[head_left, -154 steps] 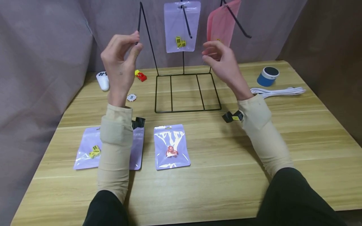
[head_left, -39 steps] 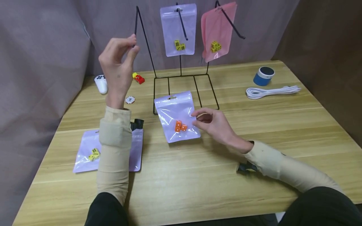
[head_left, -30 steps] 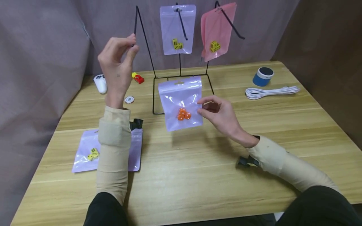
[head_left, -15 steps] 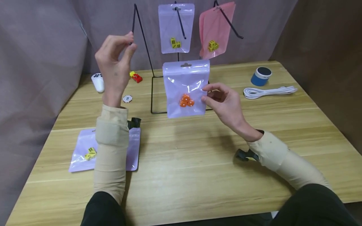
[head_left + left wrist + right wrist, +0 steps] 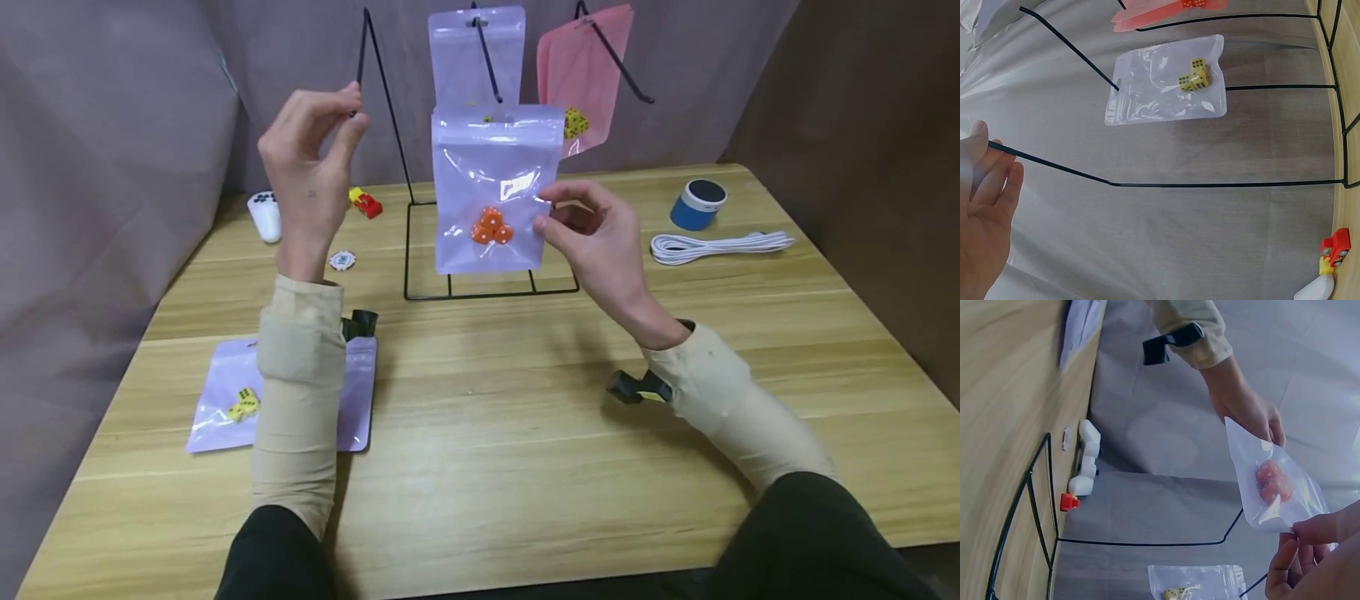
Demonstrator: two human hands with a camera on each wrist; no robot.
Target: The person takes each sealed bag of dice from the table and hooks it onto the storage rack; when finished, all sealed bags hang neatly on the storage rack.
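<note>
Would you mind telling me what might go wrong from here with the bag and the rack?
The right hand pinches the bag only at one edge, so it might swing or slip. The left hand pinches the hook tip, which may block threading. The wire rack looks light and might tip.

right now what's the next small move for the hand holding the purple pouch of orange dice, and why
Probably carry the clear purple plastic pouch of orange dice left toward the bare black wire hook. The right hand pinches its edge, held upright, while the left hand pinches that hook's tip; the other two hooks already carry pouches.
</note>
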